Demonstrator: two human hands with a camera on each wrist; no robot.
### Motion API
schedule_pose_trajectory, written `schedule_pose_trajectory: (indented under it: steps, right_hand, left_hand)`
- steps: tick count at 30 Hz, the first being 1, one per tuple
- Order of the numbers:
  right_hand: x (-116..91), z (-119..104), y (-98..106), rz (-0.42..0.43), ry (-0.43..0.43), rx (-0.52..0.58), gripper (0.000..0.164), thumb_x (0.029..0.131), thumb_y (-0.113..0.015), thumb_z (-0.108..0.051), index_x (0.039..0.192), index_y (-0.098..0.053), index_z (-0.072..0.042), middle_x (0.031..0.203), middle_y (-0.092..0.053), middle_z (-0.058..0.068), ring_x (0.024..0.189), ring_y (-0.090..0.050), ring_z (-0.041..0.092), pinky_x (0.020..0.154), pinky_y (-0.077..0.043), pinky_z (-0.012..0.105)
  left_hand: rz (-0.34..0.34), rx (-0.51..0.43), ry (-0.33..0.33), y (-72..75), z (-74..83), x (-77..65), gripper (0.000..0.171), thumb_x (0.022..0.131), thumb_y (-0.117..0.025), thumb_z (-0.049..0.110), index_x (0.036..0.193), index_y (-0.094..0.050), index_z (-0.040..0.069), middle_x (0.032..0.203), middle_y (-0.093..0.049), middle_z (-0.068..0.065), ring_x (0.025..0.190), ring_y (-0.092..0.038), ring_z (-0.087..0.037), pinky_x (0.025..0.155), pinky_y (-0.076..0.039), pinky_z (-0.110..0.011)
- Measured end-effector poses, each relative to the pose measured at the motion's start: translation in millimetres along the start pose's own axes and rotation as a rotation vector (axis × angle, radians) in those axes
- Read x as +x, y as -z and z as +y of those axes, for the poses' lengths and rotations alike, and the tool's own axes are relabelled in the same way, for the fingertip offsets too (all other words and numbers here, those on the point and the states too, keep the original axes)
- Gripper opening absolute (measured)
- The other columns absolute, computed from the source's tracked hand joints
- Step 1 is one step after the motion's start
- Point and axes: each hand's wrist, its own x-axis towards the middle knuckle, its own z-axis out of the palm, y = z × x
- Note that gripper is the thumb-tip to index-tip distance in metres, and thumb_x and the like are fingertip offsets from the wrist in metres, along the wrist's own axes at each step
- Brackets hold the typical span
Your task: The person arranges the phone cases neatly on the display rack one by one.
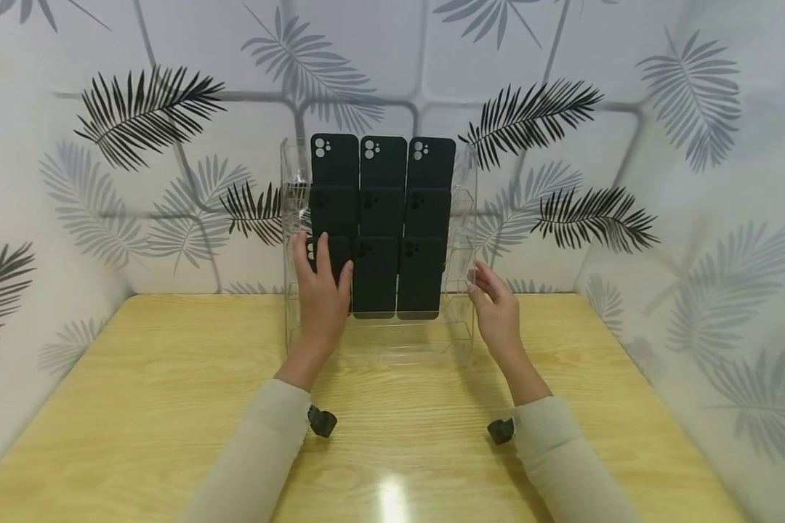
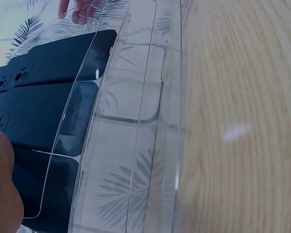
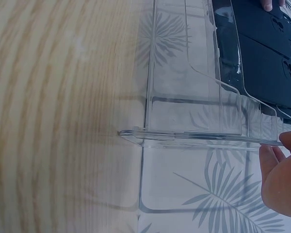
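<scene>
A clear acrylic tiered stand [image 1: 382,356] stands on the table, holding black phone cases in three stepped rows. My left hand [image 1: 322,298] is at the front-left phone case [image 1: 340,254], fingers on its upper left part and thumb by its right edge; it covers much of that case. Beside it sit the front middle case [image 1: 375,280] and the front right case [image 1: 420,280]. My right hand [image 1: 499,314] pinches the edge of the stand's right side panel [image 3: 203,136], thumb on one face and fingers on the other.
The wooden table [image 1: 399,428] reaches from the stand toward me. Right behind the stand rises a wall [image 1: 392,65] with a leaf pattern. Dark wrist cameras [image 1: 322,421] sit at both sleeve cuffs.
</scene>
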Motion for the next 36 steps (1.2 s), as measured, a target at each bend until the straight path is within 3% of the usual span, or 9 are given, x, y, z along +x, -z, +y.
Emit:
schedule_pose_trajectory:
  steps: [9, 19, 22, 26, 31, 36]
  right_hand:
    - [10.3, 30.5, 4.6, 0.030, 0.059, 0.002, 0.050, 0.102, -0.060, -0.012, 0.150, -0.050, -0.014, 0.144, -0.057, 0.013, 0.132, -0.056, 0.025, 0.096, -0.047, 0.013]
    - [6.2, 31.8, 4.0, 0.063, 0.087, 0.021, 0.048, 0.102, -0.059, -0.008, 0.149, -0.051, -0.009, 0.141, -0.059, 0.016, 0.130, -0.057, 0.028, 0.095, -0.049, 0.013]
    - [6.2, 30.0, 3.3, 0.061, 0.080, 0.015, 0.047, 0.102, -0.059, -0.010, 0.149, -0.051, -0.009, 0.141, -0.059, 0.016, 0.130, -0.056, 0.027, 0.100, -0.050, 0.022]
    - [8.0, 28.1, 3.5, 0.049, 0.081, -0.037, 0.047, 0.105, -0.056, -0.018, 0.150, -0.049, -0.009, 0.142, -0.057, 0.017, 0.132, -0.054, 0.028, 0.109, -0.046, 0.040]
    - [9.1, 23.4, 9.5, 0.078, 0.101, -0.181, 0.049, 0.105, -0.051, -0.024, 0.151, -0.046, -0.007, 0.146, -0.052, 0.016, 0.139, -0.046, 0.030, 0.116, -0.037, 0.045]
    - [3.8, 23.3, 24.1, 0.068, 0.102, -0.367, 0.054, 0.104, -0.051, -0.030, 0.153, -0.042, -0.007, 0.154, -0.039, 0.018, 0.144, -0.031, 0.038, 0.117, -0.026, 0.058]
  left_hand:
    - [-0.018, 0.038, -0.063, -1.8, 2.3, -2.2, 0.065, 0.104, -0.057, 0.030, 0.158, -0.031, 0.005, 0.164, -0.015, -0.023, 0.154, -0.015, -0.040, 0.117, -0.035, -0.049]
    - [-0.012, 0.056, -0.095, 6.9, 6.2, 0.1, 0.065, 0.103, -0.058, 0.028, 0.158, -0.030, 0.005, 0.160, -0.019, -0.026, 0.152, -0.018, -0.040, 0.115, -0.036, -0.052]
    - [-0.018, 0.052, -0.094, 12.0, 5.8, 1.3, 0.065, 0.103, -0.059, 0.028, 0.157, -0.032, 0.004, 0.160, -0.020, -0.026, 0.152, -0.019, -0.040, 0.115, -0.036, -0.052]
    - [-0.022, 0.008, -0.092, 25.5, 5.5, 2.5, 0.064, 0.102, -0.060, 0.027, 0.156, -0.034, 0.005, 0.159, -0.021, -0.025, 0.151, -0.021, -0.041, 0.118, -0.030, -0.055]
    - [-0.091, -0.026, -0.149, 49.3, 0.3, -1.6, 0.066, 0.100, -0.064, 0.024, 0.155, -0.035, 0.003, 0.160, -0.023, -0.024, 0.149, -0.023, -0.041, 0.118, -0.029, -0.057]
    - [-0.152, 0.125, -0.269, 78.1, -15.8, -7.7, 0.065, 0.099, -0.061, 0.027, 0.152, -0.038, -0.001, 0.153, -0.036, -0.025, 0.137, -0.039, -0.043, 0.109, -0.037, -0.059]
